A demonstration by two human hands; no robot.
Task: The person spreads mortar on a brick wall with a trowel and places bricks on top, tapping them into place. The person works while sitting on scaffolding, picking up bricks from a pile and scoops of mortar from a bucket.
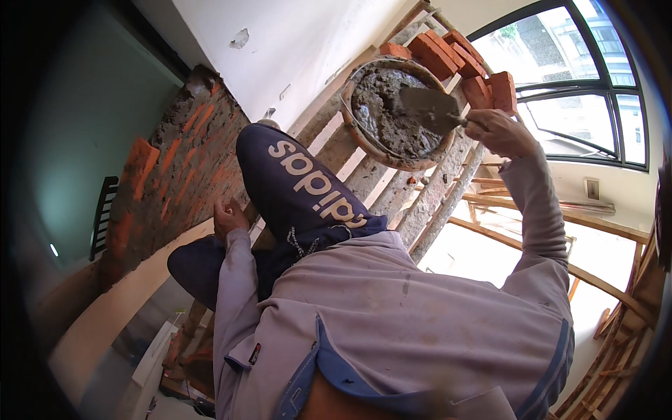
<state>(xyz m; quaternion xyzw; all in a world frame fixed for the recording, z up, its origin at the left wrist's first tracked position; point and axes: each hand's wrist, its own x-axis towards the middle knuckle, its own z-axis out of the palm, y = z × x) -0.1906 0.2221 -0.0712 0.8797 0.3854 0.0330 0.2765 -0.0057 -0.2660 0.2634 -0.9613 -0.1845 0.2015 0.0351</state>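
Mortar-smeared poles (428, 204) run below us. Our left hand (229, 217) is near the brick wall (175, 164); whether closed, we cannot tell. Our right hand (500, 133) grips the trowel (430, 109), its blade over mortar (376, 98) in the basin (381, 155); bricks (434, 56) crowd beyond, beside the window (549, 49).

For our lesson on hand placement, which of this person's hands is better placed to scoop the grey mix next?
Probably the right hand: it holds the trowel at the grey mix in the tub. The left hand is farther off, near the brickwork.
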